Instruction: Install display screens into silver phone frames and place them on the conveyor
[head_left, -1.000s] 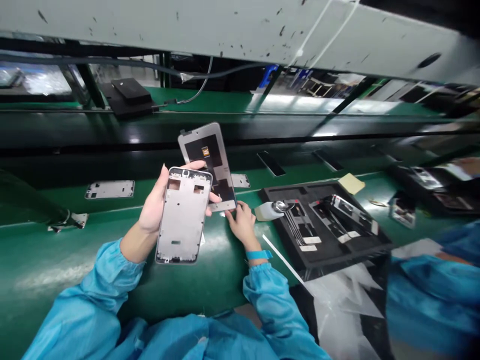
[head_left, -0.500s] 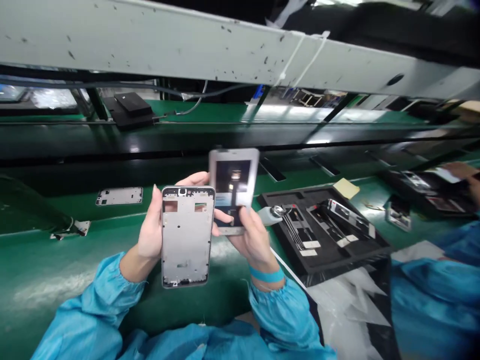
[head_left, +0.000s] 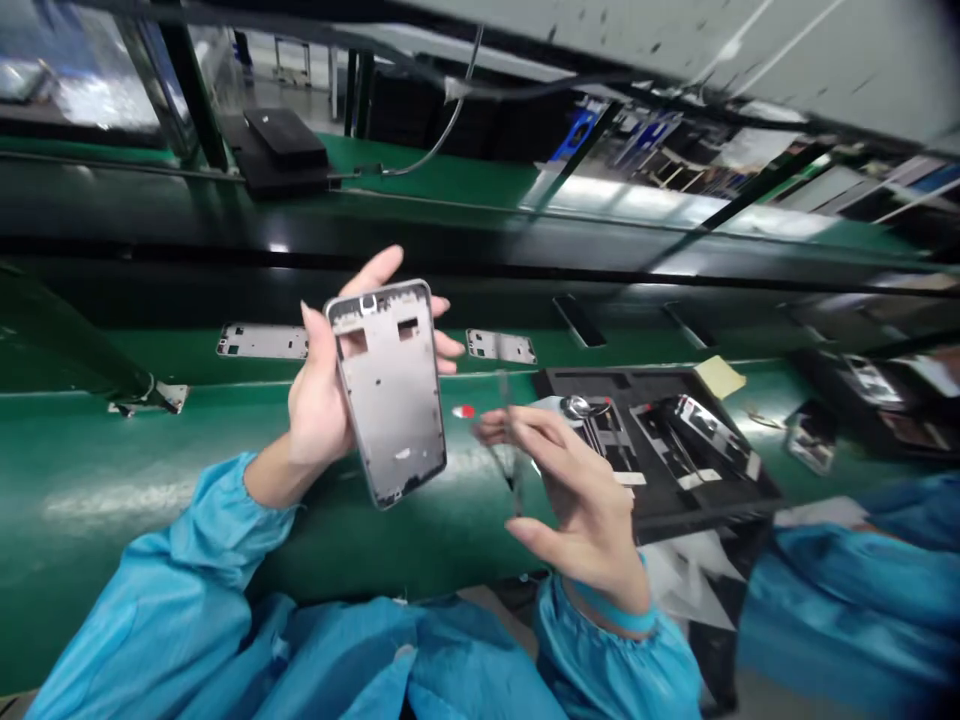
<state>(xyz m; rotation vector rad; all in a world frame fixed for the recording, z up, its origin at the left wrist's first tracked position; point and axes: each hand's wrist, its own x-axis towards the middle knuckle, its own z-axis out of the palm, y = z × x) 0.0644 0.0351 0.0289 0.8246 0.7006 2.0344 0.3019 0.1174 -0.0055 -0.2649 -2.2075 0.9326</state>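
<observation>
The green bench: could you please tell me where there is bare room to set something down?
The green bench is bare between the post foot and left sleeve, and in a smaller patch below the held frame. It is crowded around the black tray of parts, beside the right hand.

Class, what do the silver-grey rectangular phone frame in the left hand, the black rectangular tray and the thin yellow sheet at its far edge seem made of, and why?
Phone frame: probably satin metal, from its soft grey sheen; painted plastic is possible.
Black tray: likely matte foam, since it reflects little light, though plastic remains possible.
Yellow sheet: apparently dull paper, thin and without glare.
</observation>
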